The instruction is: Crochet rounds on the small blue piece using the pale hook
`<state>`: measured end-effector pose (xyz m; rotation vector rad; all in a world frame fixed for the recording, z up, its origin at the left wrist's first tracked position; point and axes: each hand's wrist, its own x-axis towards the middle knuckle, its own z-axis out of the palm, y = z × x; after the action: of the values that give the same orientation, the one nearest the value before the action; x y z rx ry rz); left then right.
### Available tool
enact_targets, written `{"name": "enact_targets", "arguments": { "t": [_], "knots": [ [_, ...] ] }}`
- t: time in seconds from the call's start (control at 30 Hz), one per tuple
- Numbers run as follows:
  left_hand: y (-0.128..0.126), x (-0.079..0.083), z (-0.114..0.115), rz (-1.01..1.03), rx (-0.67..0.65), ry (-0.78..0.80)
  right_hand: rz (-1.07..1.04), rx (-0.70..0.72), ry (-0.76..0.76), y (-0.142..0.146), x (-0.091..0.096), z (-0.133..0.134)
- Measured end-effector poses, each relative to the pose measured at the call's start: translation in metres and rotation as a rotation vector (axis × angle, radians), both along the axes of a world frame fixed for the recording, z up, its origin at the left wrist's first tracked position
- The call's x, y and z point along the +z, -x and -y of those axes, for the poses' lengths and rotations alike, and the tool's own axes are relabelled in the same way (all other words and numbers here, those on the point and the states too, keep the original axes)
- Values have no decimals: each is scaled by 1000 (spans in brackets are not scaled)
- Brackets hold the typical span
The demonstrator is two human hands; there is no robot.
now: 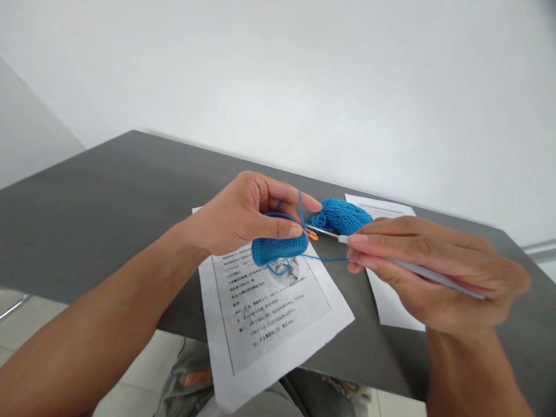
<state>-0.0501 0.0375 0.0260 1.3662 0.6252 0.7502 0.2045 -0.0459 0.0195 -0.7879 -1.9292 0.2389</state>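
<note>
left hand (243, 217) pinches blue crochet piece (278, 248) above printed sheet (269, 313) | right hand (430, 272) grips grey crochet hook (417, 270), tip at orange stitch marker (311, 233) | yarn ball (343, 215) just beyond sheet on counter (99, 202) | second paper (391, 301) right of sheet

This is looking like a plain room in a home or a small office rather than a workshop; a bare white wall (347, 87) is filling the background; a dark grey tabletop (108, 202) is standing against it, carrying little beyond printed sheets (269, 313) and blue yarn (343, 215); pale floor tiles (130, 394) are showing below the table edge; no machines or tools of a trade are lying about, so the setting is reading as a quiet craft spot.
</note>
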Motion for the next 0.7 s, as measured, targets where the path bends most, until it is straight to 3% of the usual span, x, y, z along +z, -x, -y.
{"name": "enact_targets", "arguments": {
  "t": [0.23,0.7],
  "knots": [
    [1,0,-1,-16,-54,9,32,0,24,-2,9,4],
    [1,-1,-1,21,-127,13,-254,118,225,-5,-2,-2]
  ]
}}
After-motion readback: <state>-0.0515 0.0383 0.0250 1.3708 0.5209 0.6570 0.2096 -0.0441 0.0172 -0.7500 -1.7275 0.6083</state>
